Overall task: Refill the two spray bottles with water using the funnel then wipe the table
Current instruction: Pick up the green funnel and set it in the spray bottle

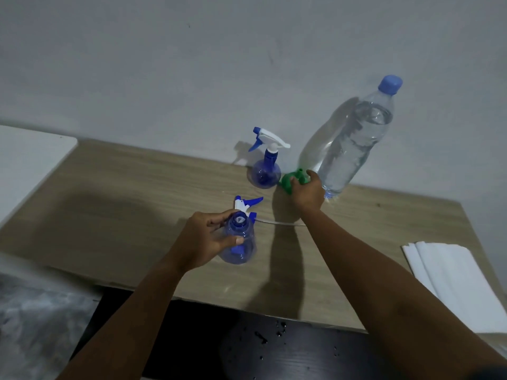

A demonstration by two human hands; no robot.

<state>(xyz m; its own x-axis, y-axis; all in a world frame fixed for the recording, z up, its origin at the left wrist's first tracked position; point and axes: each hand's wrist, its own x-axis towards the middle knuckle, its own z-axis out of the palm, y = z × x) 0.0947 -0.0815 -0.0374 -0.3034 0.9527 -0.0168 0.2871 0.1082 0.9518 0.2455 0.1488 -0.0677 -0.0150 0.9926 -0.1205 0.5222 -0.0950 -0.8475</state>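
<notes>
Gripping: right hand point(307, 194) curled round the small green plastic funnel point(286, 183), just beside the foot of the tall clear water bottle point(348, 144).
Steadying: left hand point(203, 239) wrapped round the uncapped blue translucent spray bottle point(242, 244), which stands upright.
Handling: funnel probably light and stiff (hold its cone); the empty bottle may tip.
Room: wood-grain table point(123, 204) shows open surface to the bottle's left; the front edge is near.

Your left hand point(204, 238) sits close in front of you, fingers and thumb curled round the open spray bottle point(241, 250), its forearm point(137, 305) angling up from the lower left. Your right arm point(384, 270) stretches farther forward, nearly straight, and your right hand point(308, 194) is palm down, fingers closed over the green funnel point(288, 185).
</notes>
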